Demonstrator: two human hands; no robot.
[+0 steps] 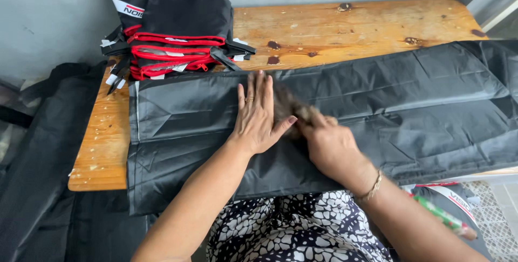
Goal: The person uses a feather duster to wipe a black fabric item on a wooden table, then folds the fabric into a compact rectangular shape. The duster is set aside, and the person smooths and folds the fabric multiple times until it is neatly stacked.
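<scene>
Left hand: left hand (256, 116) lies flat, fingers spread and straight, palm down on the black fabric sheet (324, 121), near the middle of the wooden table; it grips nothing, only presses. A ring shows on one finger.
Right hand: right hand (329, 143) is just beside the left, its fingers curled and blurred where they meet the cloth; whether they pinch a fold or only rub the surface cannot be told. A bracelet (372, 186) sits at the wrist.
Black fabric sheet: spread across the wooden table (345, 30) from near its left end to past the right edge of view, creased lengthwise, its near edge hanging over the table's front edge toward the person's lap.
Stack of folded pieces: black and red folded bags (172, 41) piled at the far left corner of the table, touching the far edge of the sheet, with straps sticking out to either side.
Table: worn orange-brown boards, bare along the far edge and at the left end.
Clothing: black-and-white patterned garment (297, 229) below the front edge.
Left of table: more dark cloth (38, 159) hangs beside the left end.
Lower right: a green-and-red wrapped roll (445, 218) lies below the table's front edge.
</scene>
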